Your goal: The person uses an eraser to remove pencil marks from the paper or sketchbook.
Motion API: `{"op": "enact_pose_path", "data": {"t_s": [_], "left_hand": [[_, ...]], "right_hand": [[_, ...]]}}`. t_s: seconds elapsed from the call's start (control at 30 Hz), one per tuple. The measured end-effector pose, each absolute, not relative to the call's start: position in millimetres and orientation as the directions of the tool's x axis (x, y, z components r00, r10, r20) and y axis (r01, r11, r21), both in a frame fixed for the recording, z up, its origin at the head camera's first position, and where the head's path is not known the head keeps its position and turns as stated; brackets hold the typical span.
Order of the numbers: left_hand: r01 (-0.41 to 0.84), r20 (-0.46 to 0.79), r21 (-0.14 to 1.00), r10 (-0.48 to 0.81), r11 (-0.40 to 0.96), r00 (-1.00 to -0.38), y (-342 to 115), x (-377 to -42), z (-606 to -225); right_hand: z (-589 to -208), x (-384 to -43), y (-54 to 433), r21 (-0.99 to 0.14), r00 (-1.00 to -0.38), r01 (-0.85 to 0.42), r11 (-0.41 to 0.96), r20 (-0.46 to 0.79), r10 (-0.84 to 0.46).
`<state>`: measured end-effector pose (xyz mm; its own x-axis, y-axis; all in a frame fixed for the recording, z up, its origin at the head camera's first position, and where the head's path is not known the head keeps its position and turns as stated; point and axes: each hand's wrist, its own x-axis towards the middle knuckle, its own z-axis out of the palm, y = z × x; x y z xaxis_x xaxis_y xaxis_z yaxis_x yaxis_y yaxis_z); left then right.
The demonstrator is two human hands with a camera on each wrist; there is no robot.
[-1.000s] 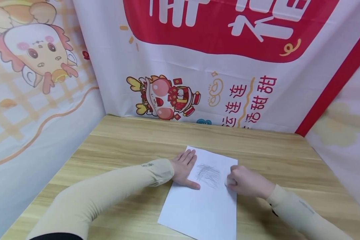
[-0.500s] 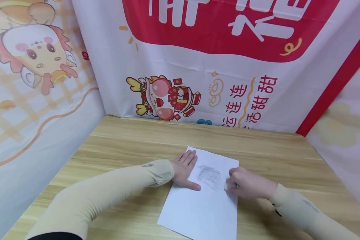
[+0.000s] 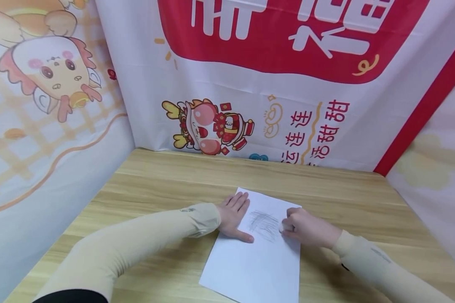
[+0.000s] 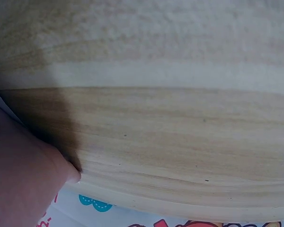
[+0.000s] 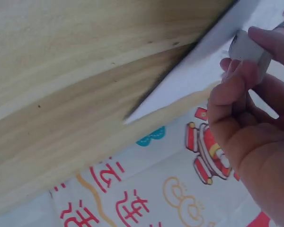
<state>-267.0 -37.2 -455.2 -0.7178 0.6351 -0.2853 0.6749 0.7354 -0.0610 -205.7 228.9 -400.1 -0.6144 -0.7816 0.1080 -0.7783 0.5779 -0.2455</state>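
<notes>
A white sheet of paper (image 3: 250,269) lies on the wooden table, with a patch of grey pencil scribble (image 3: 264,225) on its upper half. My left hand (image 3: 233,216) rests flat on the paper's left edge, fingers straight and thumb stretched toward the scribble. Between the thumb and fingers of my right hand (image 3: 307,227) is a white eraser (image 5: 251,53), its rounded end greyish with a dark smudge. In the head view the eraser is mostly covered by the fingers, just right of the scribble. Only part of the left hand (image 4: 28,170) shows in the left wrist view.
The wooden table (image 3: 167,185) extends around the paper on both sides. Behind it hangs a white cloth (image 3: 144,105) with a red panel and cartoon print. Another printed cloth (image 3: 60,168) hangs at the left.
My right hand with the eraser has shifted slightly left, closer to the scribble. The left hand stays in place on the paper. The head view has tilted a little.
</notes>
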Motion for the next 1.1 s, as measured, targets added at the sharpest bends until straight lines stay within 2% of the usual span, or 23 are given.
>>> {"op": "enact_pose_path", "data": {"t_s": [0.1, 0.27, 0.3, 0.37, 0.5, 0.57, 0.63, 0.77, 0.83, 0.9, 1.0, 1.1], "left_hand": [[0.675, -0.287, -0.062, 0.635, 0.735, -0.717, -39, -267, -454], [0.69, -0.27, -0.066, 0.652, 0.721, -0.708, -38, -265, -453], [0.689, -0.269, -0.071, 0.651, 0.722, -0.71, -38, -265, -452], [0.688, -0.272, -0.088, 0.647, 0.721, -0.712, -38, -264, -451], [0.677, -0.286, -0.121, 0.628, 0.726, -0.724, -39, -264, -449], [0.678, -0.293, -0.122, 0.627, 0.725, -0.722, -38, -263, -448], [0.684, -0.3, -0.117, 0.631, 0.72, -0.716, -36, -262, -448], [0.702, -0.283, -0.088, 0.658, 0.707, -0.698, -33, -263, -449], [0.704, -0.271, -0.073, 0.665, 0.707, -0.696, -32, -264, -449], [0.698, -0.265, -0.068, 0.661, 0.713, -0.702, -33, -265, -449], [0.687, -0.268, -0.061, 0.651, 0.724, -0.71, -37, -267, -450], [0.685, -0.268, -0.053, 0.651, 0.726, -0.71, -41, -266, -453]], "right_hand": [[-399, -207, 229, -0.24, -0.596, -0.791, 0.564, 0.087, -0.799], [-392, -198, 235, -0.259, -0.468, -0.867, 0.426, 0.127, -0.875], [-391, -198, 235, -0.256, -0.46, -0.872, 0.417, 0.138, -0.877], [-389, -202, 234, -0.236, -0.477, -0.869, 0.435, 0.161, -0.864], [-390, -215, 230, -0.191, -0.615, -0.784, 0.591, 0.115, -0.78], [-393, -219, 229, -0.18, -0.646, -0.759, 0.626, 0.086, -0.758], [-393, -216, 229, -0.201, -0.631, -0.767, 0.609, 0.068, -0.772], [-387, -204, 232, -0.28, -0.51, -0.836, 0.472, 0.078, -0.857], [-383, -204, 233, -0.297, -0.496, -0.841, 0.452, 0.093, -0.863], [-383, -211, 233, -0.273, -0.523, -0.834, 0.479, 0.115, -0.844], [-387, -226, 231, -0.224, -0.603, -0.789, 0.572, 0.109, -0.79], [-392, -232, 231, -0.216, -0.617, -0.776, 0.593, 0.064, -0.784]]}}
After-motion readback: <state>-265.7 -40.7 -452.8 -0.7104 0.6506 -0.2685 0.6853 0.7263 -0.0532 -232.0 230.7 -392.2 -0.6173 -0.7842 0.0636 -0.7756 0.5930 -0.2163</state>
